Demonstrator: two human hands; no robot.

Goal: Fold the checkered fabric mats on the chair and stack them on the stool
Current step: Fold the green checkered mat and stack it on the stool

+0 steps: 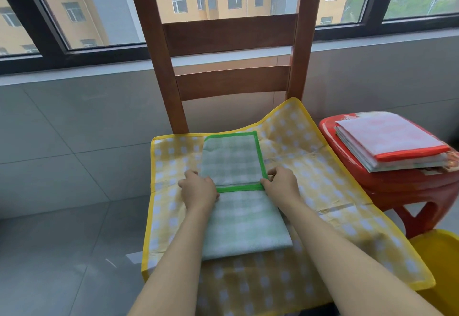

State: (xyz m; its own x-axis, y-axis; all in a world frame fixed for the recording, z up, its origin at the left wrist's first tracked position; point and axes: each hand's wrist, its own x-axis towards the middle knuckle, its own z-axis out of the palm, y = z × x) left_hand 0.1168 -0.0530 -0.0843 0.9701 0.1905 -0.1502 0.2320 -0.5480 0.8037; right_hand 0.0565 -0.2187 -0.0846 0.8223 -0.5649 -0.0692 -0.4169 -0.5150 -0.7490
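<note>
Green mat [238, 191] lies part-folded on the yellow mat [310, 166], which is spread over the chair [231, 35] seat. Left hand [198, 189] rests on the fold's left edge, fingers curled over it. Right hand [280, 182] pinches the green trim corner. Folded mats [390, 141] are stacked on the red stool [407, 186], right of the chair.

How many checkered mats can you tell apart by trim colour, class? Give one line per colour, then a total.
Green-trimmed mat, being folded on the chair: 1
Yellow-trimmed mat, spread out beneath it: 1
Red-trimmed mat, on top of the stool's stack: 1
Total: 3. The mats lower in that stack cannot be counted.
</note>
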